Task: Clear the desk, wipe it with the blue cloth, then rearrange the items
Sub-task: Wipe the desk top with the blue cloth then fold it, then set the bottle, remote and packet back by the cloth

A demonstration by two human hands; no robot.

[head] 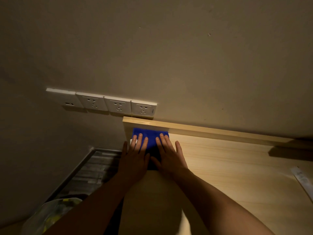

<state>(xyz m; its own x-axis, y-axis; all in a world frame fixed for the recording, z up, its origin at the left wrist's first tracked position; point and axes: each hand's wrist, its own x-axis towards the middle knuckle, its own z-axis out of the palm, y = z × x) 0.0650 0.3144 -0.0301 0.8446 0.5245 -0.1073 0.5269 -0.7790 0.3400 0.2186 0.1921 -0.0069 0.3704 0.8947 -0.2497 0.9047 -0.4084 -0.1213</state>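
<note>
The blue cloth (151, 138) lies flat in the far left corner of the light wooden desk (220, 163), against the raised back rim. My left hand (135, 156) presses on its left part, fingers spread, thumb hanging past the desk's left edge. My right hand (167, 156) presses flat on the cloth's right part, with the thumbs of both hands close together. A small white tag (130, 141) of the cloth shows by my left fingers.
A row of white wall sockets (105, 103) sits just above the desk's left corner. A metal wire rack (91, 168) and a plastic bag (52, 212) are below left of the desk. A white strip-shaped item (302, 180) lies at the desk's right edge; a dark shadowed shape (291, 150) is at far right.
</note>
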